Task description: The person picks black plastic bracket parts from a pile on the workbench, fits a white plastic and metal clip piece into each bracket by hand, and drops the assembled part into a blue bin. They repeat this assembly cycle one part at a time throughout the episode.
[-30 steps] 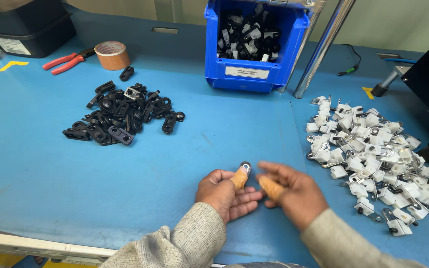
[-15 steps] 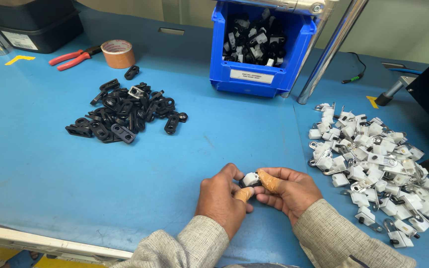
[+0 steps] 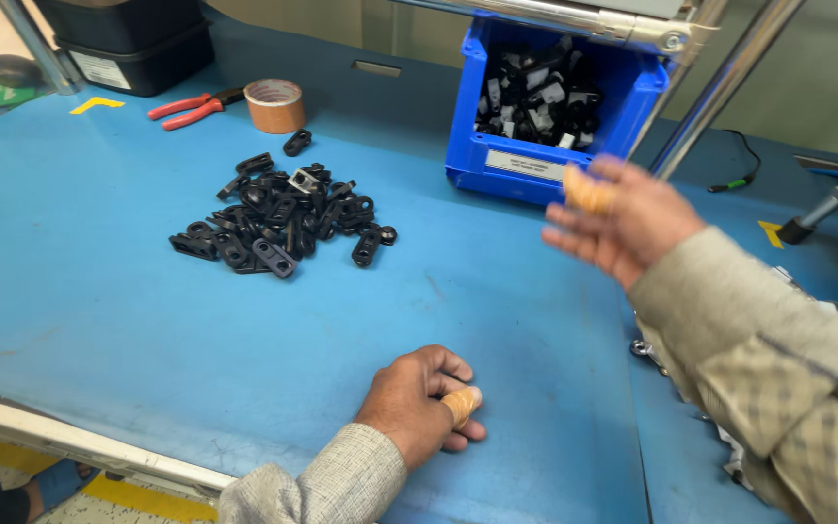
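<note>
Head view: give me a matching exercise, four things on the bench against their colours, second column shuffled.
Things:
1 bin
2 pliers' handles
3 tape roll
4 heap of clips

Colours:
A black
B brown
C blue
D red

Pairs: 1-C, 2-D, 3-B, 4-A

We see the table [image 3: 99,291] spread beneath everything. Our left hand [image 3: 419,403] rests on it at six o'clock, near the front edge. Our right hand [image 3: 623,218] is raised at about two o'clock, just before the bin [image 3: 545,165], which stands on the table at one o'clock with small parts inside. A pile of clips [image 3: 278,218] lies at ten o'clock. Behind it sit a tape roll [image 3: 274,105] and, to that roll's left, pliers [image 3: 191,107]. Two stacked trays [image 3: 133,44] stand at eleven o'clock.
</note>
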{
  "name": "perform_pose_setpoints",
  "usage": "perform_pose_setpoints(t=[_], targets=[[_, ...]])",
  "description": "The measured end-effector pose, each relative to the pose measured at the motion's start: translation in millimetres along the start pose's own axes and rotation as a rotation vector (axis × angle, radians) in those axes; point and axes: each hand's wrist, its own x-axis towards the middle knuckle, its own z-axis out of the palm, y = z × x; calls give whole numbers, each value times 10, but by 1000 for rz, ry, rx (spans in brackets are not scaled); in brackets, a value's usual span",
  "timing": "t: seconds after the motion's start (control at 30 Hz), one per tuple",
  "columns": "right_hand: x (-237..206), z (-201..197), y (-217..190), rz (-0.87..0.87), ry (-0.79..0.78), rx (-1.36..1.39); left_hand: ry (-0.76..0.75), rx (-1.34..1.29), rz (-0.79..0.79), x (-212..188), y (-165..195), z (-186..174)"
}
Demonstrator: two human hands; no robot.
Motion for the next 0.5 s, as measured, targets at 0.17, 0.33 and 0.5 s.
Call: perform_pose_setpoints(t=[0.17, 0.33, 0.5], targets=[[-418, -264, 869, 104, 12, -216, 21, -123, 33, 156, -211, -39], [-1216, -296, 1451, 37, -98, -284, 493, 183, 396, 399, -182, -519], [-1399, -194, 1478, -202, -203, -709, 908, 901, 399, 781, 261, -1139]])
